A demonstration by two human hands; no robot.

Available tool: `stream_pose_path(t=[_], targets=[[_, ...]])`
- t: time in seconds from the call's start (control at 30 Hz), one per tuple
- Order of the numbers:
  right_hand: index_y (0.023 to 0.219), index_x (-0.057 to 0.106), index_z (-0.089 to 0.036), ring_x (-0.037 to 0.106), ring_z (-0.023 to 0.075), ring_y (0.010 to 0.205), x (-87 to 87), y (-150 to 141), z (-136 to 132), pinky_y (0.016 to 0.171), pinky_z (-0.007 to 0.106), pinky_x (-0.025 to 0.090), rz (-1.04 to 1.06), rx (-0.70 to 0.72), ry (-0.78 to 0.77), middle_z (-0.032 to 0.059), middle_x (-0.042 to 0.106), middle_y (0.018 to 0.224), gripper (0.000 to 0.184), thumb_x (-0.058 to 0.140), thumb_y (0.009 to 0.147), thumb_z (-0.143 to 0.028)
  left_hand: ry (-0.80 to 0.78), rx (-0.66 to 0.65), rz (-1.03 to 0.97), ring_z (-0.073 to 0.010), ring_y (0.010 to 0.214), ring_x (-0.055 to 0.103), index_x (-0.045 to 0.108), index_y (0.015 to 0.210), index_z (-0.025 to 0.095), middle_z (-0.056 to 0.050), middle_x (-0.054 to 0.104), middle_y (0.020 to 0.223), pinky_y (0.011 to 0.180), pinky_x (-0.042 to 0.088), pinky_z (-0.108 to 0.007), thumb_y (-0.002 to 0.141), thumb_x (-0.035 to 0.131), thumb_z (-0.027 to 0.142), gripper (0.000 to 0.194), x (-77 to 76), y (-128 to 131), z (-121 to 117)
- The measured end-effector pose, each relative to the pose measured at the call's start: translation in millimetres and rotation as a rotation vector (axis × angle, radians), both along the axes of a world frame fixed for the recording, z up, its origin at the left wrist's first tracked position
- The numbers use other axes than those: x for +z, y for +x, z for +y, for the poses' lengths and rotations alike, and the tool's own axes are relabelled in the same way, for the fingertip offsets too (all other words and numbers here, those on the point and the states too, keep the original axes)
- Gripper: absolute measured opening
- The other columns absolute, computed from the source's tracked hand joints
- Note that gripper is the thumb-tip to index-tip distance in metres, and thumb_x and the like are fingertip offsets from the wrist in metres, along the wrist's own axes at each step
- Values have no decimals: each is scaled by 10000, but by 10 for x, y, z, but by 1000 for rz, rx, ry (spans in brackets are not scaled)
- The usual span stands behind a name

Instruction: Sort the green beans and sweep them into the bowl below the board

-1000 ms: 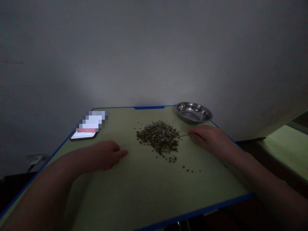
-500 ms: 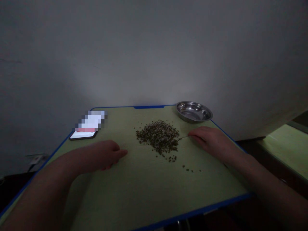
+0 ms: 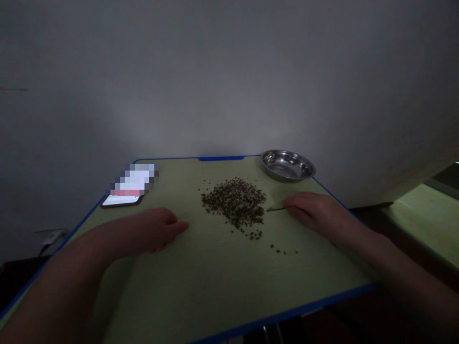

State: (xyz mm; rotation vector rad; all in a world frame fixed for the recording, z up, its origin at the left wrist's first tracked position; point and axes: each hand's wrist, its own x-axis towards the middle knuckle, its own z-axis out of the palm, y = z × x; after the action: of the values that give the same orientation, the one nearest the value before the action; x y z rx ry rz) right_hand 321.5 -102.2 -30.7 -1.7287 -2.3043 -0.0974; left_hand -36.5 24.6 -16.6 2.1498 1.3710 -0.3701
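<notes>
A heap of small dark beads or seeds (image 3: 234, 198) lies on the pale green table. My right hand (image 3: 310, 208), closed in a pinch, holds a thin needle-like stick (image 3: 278, 209) just right of the heap. Its far end looks darker and thicker, and points left at the pile's edge, a little apart from it. My left hand (image 3: 167, 229) rests left of the heap with fingers curled in and thumb and forefinger together. Whatever those fingers hold, if anything, is hidden.
A steel bowl (image 3: 288, 166) stands at the far right corner of the blue-edged table (image 3: 215, 296). At the left edge lies a lit phone (image 3: 122, 198). Several loose grains (image 3: 278, 249) lie in front of the pile. A wall rises behind.
My right hand has drawn back slightly to the right, and the stick's tip has come out of the heap's edge. It looks darker now. My left hand has stayed in place.
</notes>
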Motion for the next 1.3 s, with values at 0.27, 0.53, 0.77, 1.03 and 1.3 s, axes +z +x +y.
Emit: stream_pose_path(t=[0.27,0.53,0.77,1.03,1.3], targets=[[1050,656,-175,637,227,949,-16,45,-94,834,386,509,24,60,-9,102,691,1032,253,432,934,-161,2,-6,-2,-227,592,626,575,643,187,-112,679,678,534,421,-320,777,328,699,583,51,38,-33],[1041,652,-198,648,230,997,-87,128,-156,859,391,524,34,115,0,90,694,1090,250,427,933,-179,12,-10,7,-213,567,604,570,617,192,-104,675,658,519,402,-303,778,307,696,591,-21,10,13],[1071,657,-217,648,233,1028,-63,160,-268,859,389,530,19,119,-26,73,696,1119,283,428,919,-148,19,-12,6,-213,554,606,578,605,190,-101,673,635,520,402,-311,777,316,698,597,-19,1,20],[1092,655,-199,647,235,1005,6,164,-388,845,383,528,-21,121,-45,92,696,1089,290,422,925,-157,7,-24,-11,-215,555,603,571,612,186,-112,670,644,512,404,-311,766,318,695,589,27,49,-10],[1028,672,-167,670,230,869,127,48,-431,756,381,535,-77,123,-72,98,711,956,287,404,927,-150,5,-19,-23,-206,545,603,564,599,195,-95,665,631,521,421,-310,782,338,669,556,-14,30,19]])
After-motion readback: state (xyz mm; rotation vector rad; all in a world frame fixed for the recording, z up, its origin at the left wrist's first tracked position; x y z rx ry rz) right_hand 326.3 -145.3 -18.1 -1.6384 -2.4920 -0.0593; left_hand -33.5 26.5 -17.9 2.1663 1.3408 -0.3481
